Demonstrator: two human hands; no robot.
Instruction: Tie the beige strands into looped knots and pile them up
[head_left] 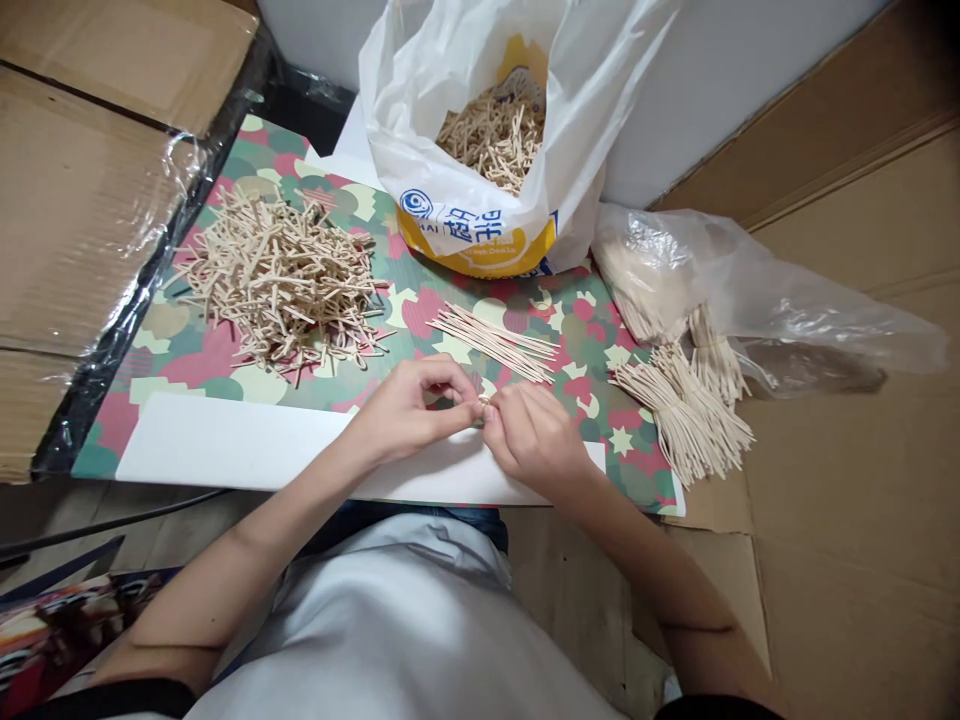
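Note:
My left hand and my right hand meet at the front middle of the table. Their fingertips pinch a small pale cord, mostly hidden by the fingers. Just beyond them lies a loose row of straight thin pale cords. To the left, a large tangled heap of bent pale cords covers part of the table. On the right rest several tied bundles of straight cords, gathered at their middles.
A white plastic bag with more tangled cords inside stands at the back. Beside it, a clear plastic bag holds further bundles. Cardboard boxes flank the patterned tabletop on the left. A white strip runs along its front edge.

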